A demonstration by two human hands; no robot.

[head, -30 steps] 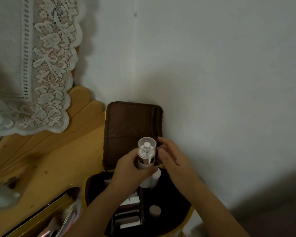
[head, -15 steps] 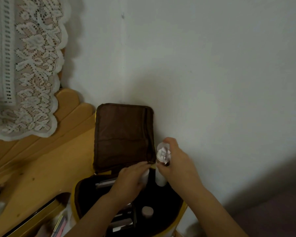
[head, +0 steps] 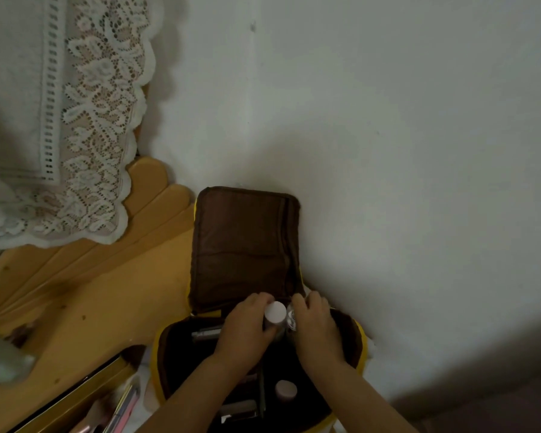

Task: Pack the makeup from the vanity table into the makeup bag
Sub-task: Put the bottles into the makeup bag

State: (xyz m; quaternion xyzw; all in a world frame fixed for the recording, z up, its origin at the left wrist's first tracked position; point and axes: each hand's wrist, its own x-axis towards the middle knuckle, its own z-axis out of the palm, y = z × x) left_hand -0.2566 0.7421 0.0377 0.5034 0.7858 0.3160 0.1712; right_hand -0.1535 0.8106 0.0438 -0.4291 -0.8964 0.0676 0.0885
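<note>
Person's body, head view: two forearms and two hands only. Left hand (head: 245, 326) and right hand (head: 317, 326) both bare, no gloves. No rings, watch or bracelet visible on fingers or wrists. Forearms bare to the near frame edge, so no sleeve visible. Nails short where seen; low light, finer detail can't be told.

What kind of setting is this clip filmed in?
Probably a bedroom vanity corner at home: a wooden table against a plain wall, a lace cloth hanging over it, and an open makeup bag being packed.
</note>
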